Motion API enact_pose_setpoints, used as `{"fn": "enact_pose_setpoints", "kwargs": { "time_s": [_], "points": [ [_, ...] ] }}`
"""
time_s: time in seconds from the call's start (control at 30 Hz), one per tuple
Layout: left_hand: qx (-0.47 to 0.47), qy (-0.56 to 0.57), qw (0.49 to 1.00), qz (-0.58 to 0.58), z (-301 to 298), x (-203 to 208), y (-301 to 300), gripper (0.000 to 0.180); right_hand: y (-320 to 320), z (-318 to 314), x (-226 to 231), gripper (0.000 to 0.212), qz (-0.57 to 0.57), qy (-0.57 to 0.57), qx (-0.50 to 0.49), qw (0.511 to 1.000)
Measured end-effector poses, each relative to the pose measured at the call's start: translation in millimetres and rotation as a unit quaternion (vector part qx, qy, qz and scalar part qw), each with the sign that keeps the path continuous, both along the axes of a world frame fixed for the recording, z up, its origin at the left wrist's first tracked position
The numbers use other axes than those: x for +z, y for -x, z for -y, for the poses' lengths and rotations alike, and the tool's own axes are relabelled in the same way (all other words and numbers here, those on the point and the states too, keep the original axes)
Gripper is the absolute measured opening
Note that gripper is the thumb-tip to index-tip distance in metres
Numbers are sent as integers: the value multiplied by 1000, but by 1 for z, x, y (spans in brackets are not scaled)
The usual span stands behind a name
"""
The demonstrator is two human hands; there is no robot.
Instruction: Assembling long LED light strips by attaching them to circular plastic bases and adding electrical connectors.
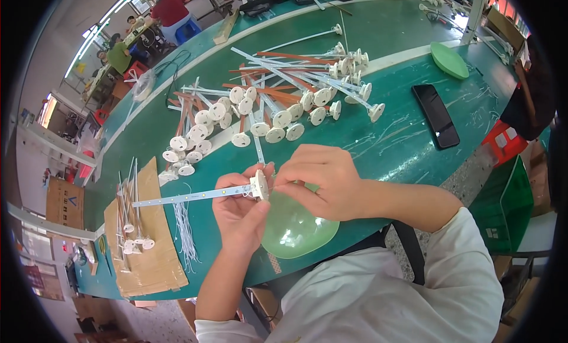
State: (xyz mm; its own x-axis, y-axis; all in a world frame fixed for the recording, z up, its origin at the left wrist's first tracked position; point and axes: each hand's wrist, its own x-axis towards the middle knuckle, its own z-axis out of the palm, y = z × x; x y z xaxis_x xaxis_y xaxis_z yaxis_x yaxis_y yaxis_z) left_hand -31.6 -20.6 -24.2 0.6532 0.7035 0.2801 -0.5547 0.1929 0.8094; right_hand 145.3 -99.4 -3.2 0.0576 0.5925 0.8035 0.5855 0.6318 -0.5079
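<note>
My left hand (pixel 238 216) is closed around an LED strip lamp, a narrow white LED strip (pixel 189 197) fixed to a round white base (pixel 259 185). The strip points left, and the base stands on edge between thumb and fingers. Beside the base, my right hand (pixel 325 180) is pinched; whatever its fingertips hold is too small to make out. Below both hands sits a shiny light-green bowl (pixel 299 233), partly covered by them. Beyond them lies a loose pile of similar lamps with round white bases (pixel 275 135), some strips white, others orange-brown.
On the left, a cardboard sheet (pixel 145 257) carries several more lamps, with a bundle of thin white wires (pixel 185 233) beside it. A black phone (pixel 436 115) and a green dish (pixel 449 60) lie on the green table (pixel 390 148) at right. Other people sit farther back.
</note>
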Motion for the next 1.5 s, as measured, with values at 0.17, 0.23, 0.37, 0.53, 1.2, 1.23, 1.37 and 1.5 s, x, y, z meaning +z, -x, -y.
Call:
{"fn": "enact_pose_setpoints", "kwargs": {
  "time_s": [0.17, 0.23, 0.37, 0.53, 1.2, 1.23, 1.37, 1.5],
  "points": [
    [10, -8, 1000, -4, 1, 1, -5, 45, -5, 3, 1, 13, 27, -27, -10, 999],
    [7, -21, 1000, 2, 1, -2, -9, 46, -2, 4, -1, 18, 62, -56, -37, 996],
    [53, -92, 994, -38, -3, -12, -3, 47, 1, 2, -7, 26, 143, -73, -57, 985],
    [58, -48, 996, -44, -1, -12, 0, 47, 5, 1, -11, 27, 128, -88, -34, 987],
    [20, -20, 1000, 5, 1, -2, -4, 46, 5, 2, -6, 21, 82, -83, -14, 993],
    [36, -31, 999, -5, 2, -2, -4, 47, 7, 3, -7, 21, 82, -80, -14, 993],
    [43, -44, 998, -19, 3, -5, -6, 48, 10, 2, -10, 22, 81, -84, -28, 993],
    [58, -33, 998, -16, 3, -10, -6, 48, 14, 1, -11, 21, 79, -95, -38, 992]
  ]
}}
